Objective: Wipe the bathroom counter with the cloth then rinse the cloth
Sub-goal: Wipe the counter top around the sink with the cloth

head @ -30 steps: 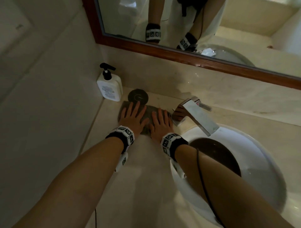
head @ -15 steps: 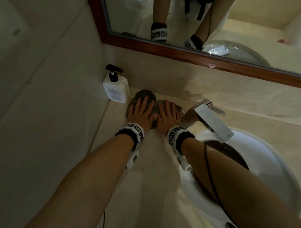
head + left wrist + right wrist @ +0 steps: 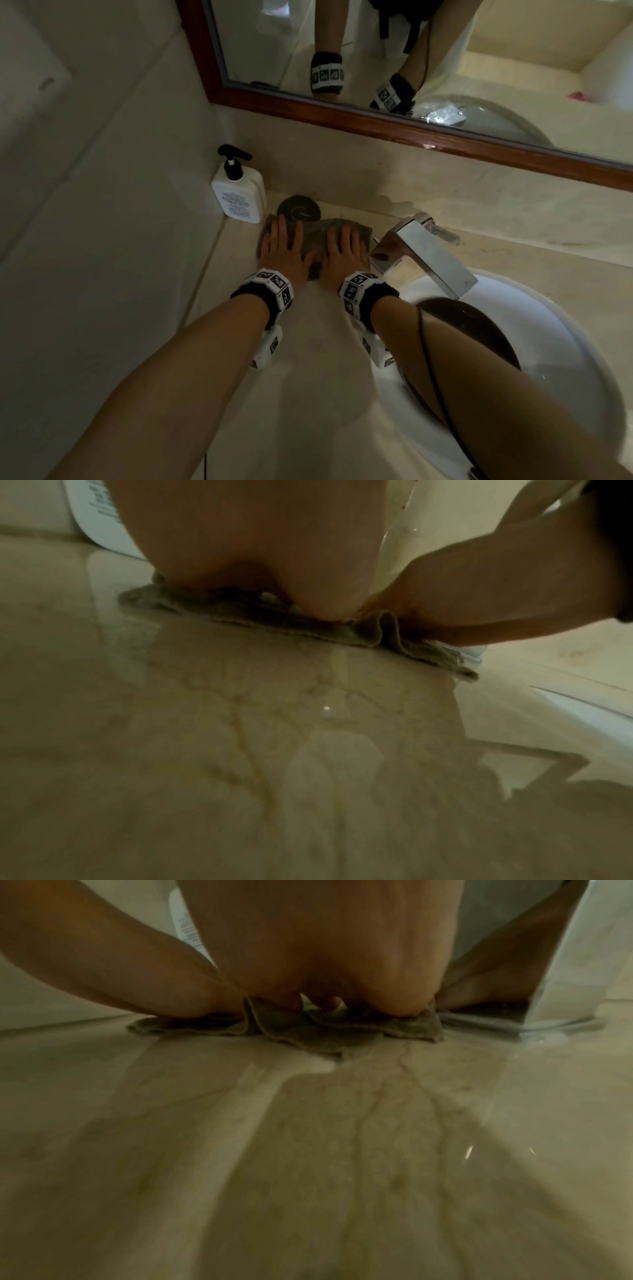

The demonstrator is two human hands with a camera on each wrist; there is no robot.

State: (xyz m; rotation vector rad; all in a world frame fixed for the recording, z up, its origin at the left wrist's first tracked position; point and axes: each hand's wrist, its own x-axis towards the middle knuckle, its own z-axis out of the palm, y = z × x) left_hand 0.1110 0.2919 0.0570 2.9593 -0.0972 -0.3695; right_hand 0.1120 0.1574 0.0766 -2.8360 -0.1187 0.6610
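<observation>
Between the soap dispenser (image 3: 238, 192) and the chrome faucet (image 3: 424, 253), the brown cloth (image 3: 317, 236) lies on the marble counter (image 3: 308, 359); left hand (image 3: 284, 251) and right hand (image 3: 342, 255) press it flat with straight fingers, gripping nothing.

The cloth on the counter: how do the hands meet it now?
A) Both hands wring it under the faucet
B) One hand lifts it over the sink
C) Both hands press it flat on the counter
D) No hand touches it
C: the left hand and the right hand lie with straight fingers on the cloth, flat on the counter.
</observation>
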